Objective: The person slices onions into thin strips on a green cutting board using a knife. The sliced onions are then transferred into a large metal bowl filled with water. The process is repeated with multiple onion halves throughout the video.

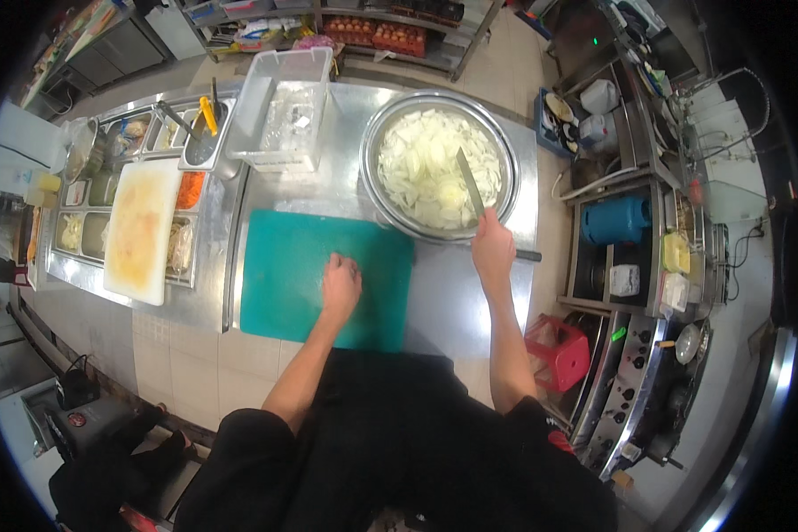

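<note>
My right hand [494, 246] grips a knife [469, 179] whose blade reaches over a large steel bowl [370, 199]. Sliced white onion [415, 159] fills most of that bowl, and the blade's lower part lies against the slices. On the green cutting board [282, 266] before me rests my left hand [342, 286], fingers curled; whether anything is under them is hidden. Only small wet-looking traces show on the board. A black handle [529, 255] sticks out past my right hand at the table's right side; what it belongs to is hidden.
A clear plastic bin [282, 126] stands behind the board. Leftward, a white cutting board [143, 229] lies across a counter of food pans, near a steel container [203, 149] holding utensils. A red stool [558, 352] and stove [628, 392] are at right.
</note>
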### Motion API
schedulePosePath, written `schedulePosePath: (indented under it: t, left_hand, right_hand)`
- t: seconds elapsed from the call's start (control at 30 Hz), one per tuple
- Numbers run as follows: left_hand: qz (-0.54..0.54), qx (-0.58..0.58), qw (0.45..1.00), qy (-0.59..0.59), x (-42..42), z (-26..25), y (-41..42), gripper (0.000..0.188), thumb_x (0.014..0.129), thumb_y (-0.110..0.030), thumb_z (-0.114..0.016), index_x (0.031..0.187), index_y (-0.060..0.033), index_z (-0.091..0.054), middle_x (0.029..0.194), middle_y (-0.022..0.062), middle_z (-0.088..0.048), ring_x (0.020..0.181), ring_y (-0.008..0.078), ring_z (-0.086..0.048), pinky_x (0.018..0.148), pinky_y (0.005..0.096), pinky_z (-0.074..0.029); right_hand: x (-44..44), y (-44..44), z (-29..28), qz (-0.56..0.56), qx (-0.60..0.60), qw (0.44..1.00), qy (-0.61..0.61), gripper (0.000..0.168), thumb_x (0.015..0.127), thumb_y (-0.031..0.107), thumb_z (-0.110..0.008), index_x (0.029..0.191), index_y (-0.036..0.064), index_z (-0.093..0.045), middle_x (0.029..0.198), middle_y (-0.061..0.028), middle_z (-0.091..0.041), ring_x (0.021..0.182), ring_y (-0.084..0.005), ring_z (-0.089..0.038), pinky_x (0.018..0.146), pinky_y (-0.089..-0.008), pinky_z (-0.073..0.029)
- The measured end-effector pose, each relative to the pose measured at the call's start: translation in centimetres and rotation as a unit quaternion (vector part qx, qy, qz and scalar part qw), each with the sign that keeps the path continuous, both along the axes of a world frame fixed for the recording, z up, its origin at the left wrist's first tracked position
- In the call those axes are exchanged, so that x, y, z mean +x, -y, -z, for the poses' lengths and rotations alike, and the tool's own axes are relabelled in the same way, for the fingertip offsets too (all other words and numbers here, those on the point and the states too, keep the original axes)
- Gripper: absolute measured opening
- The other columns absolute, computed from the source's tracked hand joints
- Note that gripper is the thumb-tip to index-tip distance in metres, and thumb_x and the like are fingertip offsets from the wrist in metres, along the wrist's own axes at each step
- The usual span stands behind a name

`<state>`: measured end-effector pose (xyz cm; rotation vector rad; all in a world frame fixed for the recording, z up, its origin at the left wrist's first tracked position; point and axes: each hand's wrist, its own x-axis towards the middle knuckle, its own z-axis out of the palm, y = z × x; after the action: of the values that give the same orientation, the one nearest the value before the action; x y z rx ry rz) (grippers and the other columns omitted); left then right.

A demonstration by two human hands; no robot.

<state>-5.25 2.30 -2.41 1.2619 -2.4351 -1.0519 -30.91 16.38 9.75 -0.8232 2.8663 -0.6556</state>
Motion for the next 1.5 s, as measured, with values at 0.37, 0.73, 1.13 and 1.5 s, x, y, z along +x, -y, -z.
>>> schedulePosePath:
  t: [0.37,0.73,1.13,1.5]
  left_hand:
    - [0.107,-0.018,0.991,-0.080,-4.4,-1.0,6.2,0.029,0.083,-0.004,-0.073,0.112,-0.0050,-0.070,0.113,0.0159,-0.066,0.111,0.0375,-0.060,0.098,0.0450,-0.049]
    - [0.503,-0.090,0.859,-0.028,-10.7,3.1,14.1,0.044,0.081,-0.013,-0.078,0.125,-0.0098,-0.072,0.140,0.0102,-0.061,0.137,0.0343,-0.046,0.116,0.0428,-0.041]
    - [0.430,0.006,0.898,0.088,-12.3,1.7,13.1,0.052,0.074,-0.004,-0.075,0.126,-0.0052,-0.066,0.127,0.0243,-0.064,0.120,0.0431,-0.057,0.104,0.0484,-0.049]
    - [0.335,0.112,0.934,-0.048,-10.1,2.2,13.1,0.035,0.078,0.004,-0.070,0.112,-0.0036,-0.069,0.116,0.0185,-0.065,0.104,0.0339,-0.067,0.089,0.0428,-0.057]
  right_hand:
    - [0.7,-6.6,2.1,0.029,-0.196,0.959,0.203,0.016,0.101,0.014,-0.061,0.114,0.005,-0.059,0.066,-0.0103,-0.061,0.052,-0.0198,-0.057,0.048,-0.0361,-0.042]
    - [9.2,-11.2,-0.7,0.100,-0.265,0.853,0.438,0.019,0.105,0.018,-0.061,0.117,0.003,-0.057,0.064,0.0001,-0.054,0.049,-0.0061,-0.047,0.042,-0.0240,-0.036]
    - [10.4,-9.7,2.3,0.086,-0.217,0.814,0.532,0.018,0.105,0.019,-0.060,0.116,0.005,-0.058,0.068,0.0000,-0.057,0.051,-0.0070,-0.049,0.043,-0.0235,-0.038]
    - [10.1,-10.7,3.1,-0.020,-0.107,0.887,0.449,0.015,0.102,0.013,-0.062,0.110,0.000,-0.065,0.071,-0.0002,-0.061,0.064,-0.0073,-0.055,0.057,-0.0267,-0.045]
